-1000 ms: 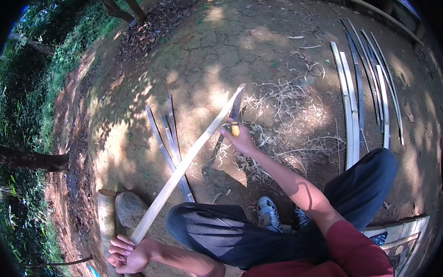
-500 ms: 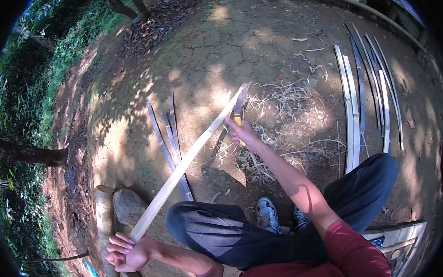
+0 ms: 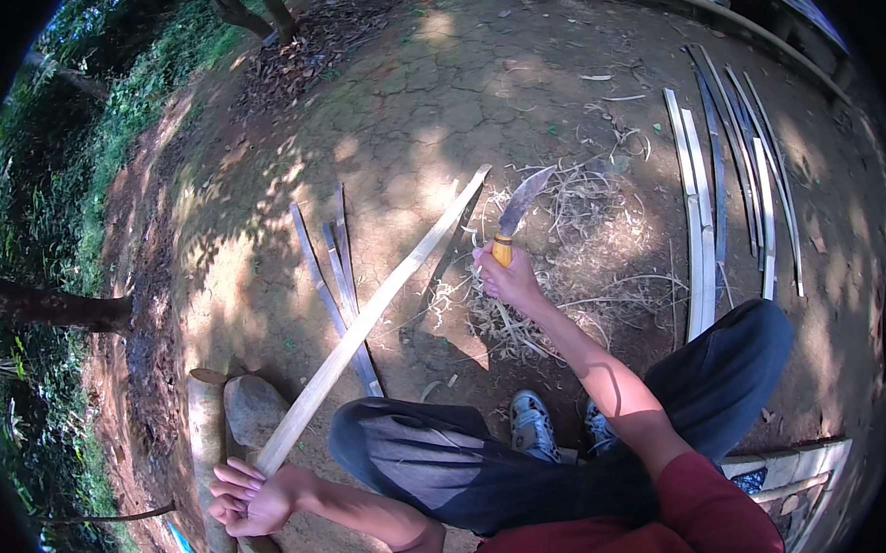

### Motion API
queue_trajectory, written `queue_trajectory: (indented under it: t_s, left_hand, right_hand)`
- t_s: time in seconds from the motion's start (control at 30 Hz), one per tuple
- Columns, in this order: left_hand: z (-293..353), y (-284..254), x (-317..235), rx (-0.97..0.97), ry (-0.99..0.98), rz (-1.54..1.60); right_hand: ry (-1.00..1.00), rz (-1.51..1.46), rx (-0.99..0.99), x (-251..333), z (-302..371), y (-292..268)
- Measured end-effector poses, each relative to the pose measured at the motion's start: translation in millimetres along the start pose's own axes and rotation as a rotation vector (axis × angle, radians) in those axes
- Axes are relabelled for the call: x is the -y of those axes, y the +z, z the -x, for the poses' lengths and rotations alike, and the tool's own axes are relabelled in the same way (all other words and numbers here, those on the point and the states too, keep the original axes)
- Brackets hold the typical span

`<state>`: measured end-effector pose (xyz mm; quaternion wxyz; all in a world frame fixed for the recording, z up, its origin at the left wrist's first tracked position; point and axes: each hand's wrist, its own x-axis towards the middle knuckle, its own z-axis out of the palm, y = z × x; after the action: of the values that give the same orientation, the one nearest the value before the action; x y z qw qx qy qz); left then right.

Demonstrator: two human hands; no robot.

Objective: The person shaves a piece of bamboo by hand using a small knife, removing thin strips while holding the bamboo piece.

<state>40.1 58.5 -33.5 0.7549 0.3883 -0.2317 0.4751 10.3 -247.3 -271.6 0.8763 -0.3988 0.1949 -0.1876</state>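
Observation:
My left hand [image 3: 254,497] is closed round the near end of a long pale strip [image 3: 344,351], which looks like split bamboo. The strip slants up and away to the right, its far tip over the bare ground. In my right hand [image 3: 508,277] is a knife with a yellow handle [image 3: 502,251] and a dark curved blade [image 3: 525,198]. The blade points away from me, to the right of the strip's far end and apart from it. My right fingers wrap the handle and hide its lower part.
Thin curled shavings [image 3: 577,198] litter the ground ahead. Several long strips [image 3: 701,225] lie at the right, and a few darker strips [image 3: 338,281] lie left of centre. A log [image 3: 207,424] and a grey stone [image 3: 254,412] are beside my left knee.
My right hand has moved the knife right and slightly nearer, so the blade is now apart from the strip's far end. The left hand and strip have barely shifted.

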Motion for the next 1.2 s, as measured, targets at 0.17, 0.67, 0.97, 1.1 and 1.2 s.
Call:
queue_trajectory:
  t_s: [0.17, 0.67, 0.97, 1.1, 1.2]
  left_hand:
    - [4.2, 8.4, -0.1, -0.068, -0.039, -0.006]
    - [-32.9, 64.0, -40.2, 0.285, -0.109, 0.134]
    - [-52.0, 115.6, -47.7, 0.483, -0.179, 0.221]
    - [-50.9, 134.0, -40.9, 0.589, -0.202, 0.273]
    - [-47.5, 142.8, -34.6, 0.637, -0.243, 0.375]
  right_hand:
    - [0.003, 0.421, -0.403, 21.2, -5.8, -97.8]
    - [-0.176, 0.978, -0.054, 14.8, 38.3, -10.5]
    - [-0.248, 0.974, 0.188, 60.5, 93.9, 59.2]
    - [-0.285, 1.041, 0.131, 48.7, 84.1, 54.6]
    - [-0.226, 1.118, 0.045, 29.7, 57.0, 30.0]
